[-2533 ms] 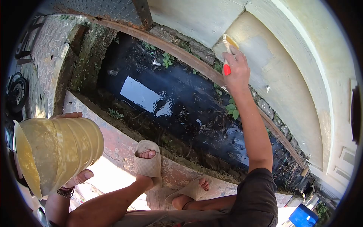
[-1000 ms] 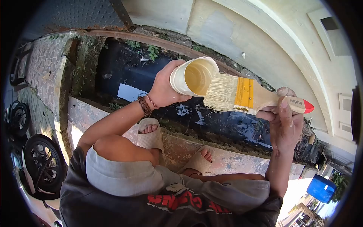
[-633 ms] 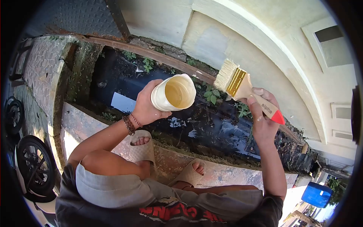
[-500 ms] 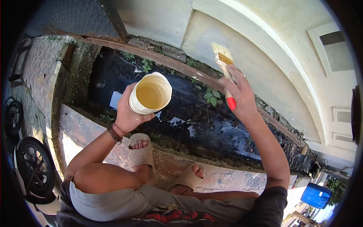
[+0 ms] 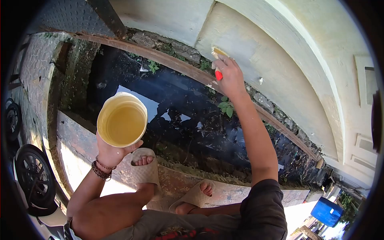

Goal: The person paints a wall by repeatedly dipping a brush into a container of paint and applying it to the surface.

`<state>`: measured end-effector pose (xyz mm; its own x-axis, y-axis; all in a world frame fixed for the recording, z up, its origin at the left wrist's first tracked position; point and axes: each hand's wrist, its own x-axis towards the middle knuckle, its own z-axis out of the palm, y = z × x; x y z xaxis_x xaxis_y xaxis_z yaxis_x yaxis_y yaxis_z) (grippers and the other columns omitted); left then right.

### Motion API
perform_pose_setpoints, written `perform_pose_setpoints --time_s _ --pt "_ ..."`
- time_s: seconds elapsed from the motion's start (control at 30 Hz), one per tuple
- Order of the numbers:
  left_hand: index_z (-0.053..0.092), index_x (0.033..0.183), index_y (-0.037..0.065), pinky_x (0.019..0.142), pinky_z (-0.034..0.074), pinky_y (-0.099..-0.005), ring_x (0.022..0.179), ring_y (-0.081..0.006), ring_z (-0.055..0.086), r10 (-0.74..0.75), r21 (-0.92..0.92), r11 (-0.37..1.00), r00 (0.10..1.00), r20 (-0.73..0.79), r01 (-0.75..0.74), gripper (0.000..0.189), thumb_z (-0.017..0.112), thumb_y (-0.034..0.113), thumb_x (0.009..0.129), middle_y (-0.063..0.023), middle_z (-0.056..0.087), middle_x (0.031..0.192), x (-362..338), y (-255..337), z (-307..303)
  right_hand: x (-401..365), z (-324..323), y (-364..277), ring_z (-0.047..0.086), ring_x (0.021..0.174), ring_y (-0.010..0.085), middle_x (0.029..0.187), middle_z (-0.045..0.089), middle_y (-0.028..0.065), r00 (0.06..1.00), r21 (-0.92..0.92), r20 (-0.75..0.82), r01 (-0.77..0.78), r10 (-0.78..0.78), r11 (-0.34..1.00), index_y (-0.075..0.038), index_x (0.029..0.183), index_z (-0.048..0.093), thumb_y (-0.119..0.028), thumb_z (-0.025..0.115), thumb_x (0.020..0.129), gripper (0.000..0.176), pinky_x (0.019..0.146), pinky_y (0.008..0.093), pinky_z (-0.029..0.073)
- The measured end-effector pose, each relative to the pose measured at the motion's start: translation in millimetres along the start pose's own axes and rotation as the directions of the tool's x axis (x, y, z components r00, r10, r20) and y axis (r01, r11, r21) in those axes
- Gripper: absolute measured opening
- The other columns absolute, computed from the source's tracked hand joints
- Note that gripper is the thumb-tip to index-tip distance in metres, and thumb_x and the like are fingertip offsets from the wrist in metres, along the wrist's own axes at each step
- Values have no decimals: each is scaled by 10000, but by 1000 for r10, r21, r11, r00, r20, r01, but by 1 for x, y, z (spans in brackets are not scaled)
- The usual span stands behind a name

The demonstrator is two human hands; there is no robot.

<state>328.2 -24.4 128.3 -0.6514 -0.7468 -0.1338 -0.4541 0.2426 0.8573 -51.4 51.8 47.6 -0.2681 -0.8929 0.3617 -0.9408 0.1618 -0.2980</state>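
Note:
My left hand [image 5: 112,150] is wrapped round the lower side of a pale cup [image 5: 122,120] with yellowish liquid in it, at the left of the head view. My right hand [image 5: 229,76] grips a paintbrush [image 5: 219,74] by its handle, whose red end shows below the fingers. The brush's ferrule and bristles are at the lower part of the pale wall [image 5: 256,60]; my fingers partly hide them. A damp-looking grey patch marks the wall beside the brush.
A ditch of dark water [image 5: 180,104] lies between the wall and the ledge [image 5: 168,176] under my sandalled feet. A rusty beam [image 5: 176,66] runs along the wall's foot. Wheels [image 5: 35,174] stand at the left, a blue drum [image 5: 327,212] at the lower right.
My right hand has moved left and up with the brush, which has tipped over against the wall area. The cup in my left hand has moved left and down, nearer the camera.

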Motion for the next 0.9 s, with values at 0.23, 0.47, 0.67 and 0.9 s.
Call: perform_pose_setpoints --time_s 0.23,0.47,0.67,0.9 --pt "613 1123 46 840 501 -338 957 -196 636 5 103 995 999 47 -9 598 902 190 620 -64 664 1053 5 -8 -2 24 -65 -28 557 1085 388 1160 573 200 833 -124 -488 227 -258 966 -67 807 589 -44 674 663 168 968 478 447" --pt "596 1148 45 866 495 -337 981 -195 626 -11 19 1000 1000 0 11 615 896 164 624 -66 654 1082 10 -3 1 -11 30 -9 509 1142 393 1189 535 215 988 -262 -67 115 -137 958 -59 835 605 -93 662 687 162 981 507 430" --pt "591 1144 46 862 498 -339 979 -192 623 -18 -60 998 999 -34 16 619 898 131 614 -65 649 1086 11 -7 0 21 -31 -21 577 1069 389 1179 577 192 999 67 -45 0 3 998 -55 896 609 -25 666 679 226 904 469 482" --pt "576 1163 45 872 491 -336 992 -192 618 -31 -68 997 1000 -2 31 634 894 138 623 -65 644 1092 17 -6 -1 29 -16 -22 489 1194 402 1211 541 213 924 -285 -272 189 -268 940 -58 827 608 -75 662 684 154 1025 504 406"
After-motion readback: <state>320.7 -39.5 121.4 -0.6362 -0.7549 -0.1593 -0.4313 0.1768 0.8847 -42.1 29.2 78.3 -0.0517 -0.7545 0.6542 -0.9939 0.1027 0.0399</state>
